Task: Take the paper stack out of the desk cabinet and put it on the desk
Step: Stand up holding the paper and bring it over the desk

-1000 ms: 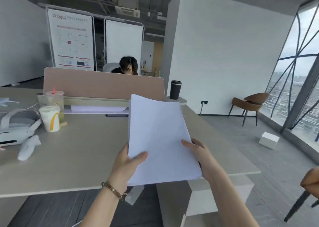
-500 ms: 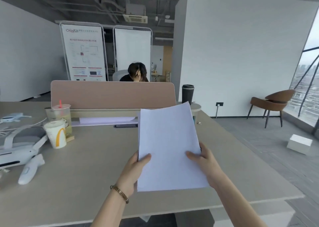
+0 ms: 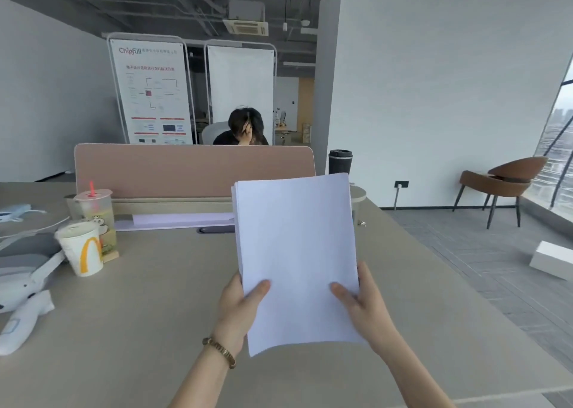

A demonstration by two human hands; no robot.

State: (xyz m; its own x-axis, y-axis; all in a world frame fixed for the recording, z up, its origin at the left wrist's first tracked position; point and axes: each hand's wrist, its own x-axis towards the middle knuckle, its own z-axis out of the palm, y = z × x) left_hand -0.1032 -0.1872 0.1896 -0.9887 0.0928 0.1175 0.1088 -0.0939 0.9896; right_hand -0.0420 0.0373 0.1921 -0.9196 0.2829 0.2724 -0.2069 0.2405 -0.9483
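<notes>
A thick stack of plain white paper sheets (image 3: 296, 252) is held up over the wide beige desk top (image 3: 155, 299), tilted so its far edge rises toward the pink fabric divider panel (image 3: 192, 169); no part of the stack visibly touches the desk. The left hand (image 3: 238, 311), with a gold link bracelet (image 3: 220, 351) at the wrist, pinches the stack's lower left edge, thumb pressed on the top sheet and the other fingers hidden beneath. The right hand (image 3: 364, 307) clamps the lower right edge the same way, thumb lying across the top sheet and the palm against the side.

To the left of the stack on the desk stand a white paper cup with a yellow arch logo (image 3: 82, 248) and, just behind it, a clear plastic drink cup with a red straw (image 3: 96, 212). Further left of the stack lies a grey and white headset with a white controller (image 3: 21, 283). A black insulated tumbler (image 3: 340, 162) rises behind the stack's far right corner. Well to the right of the stack, on the floor, stands a brown curved-back chair (image 3: 499, 182).
</notes>
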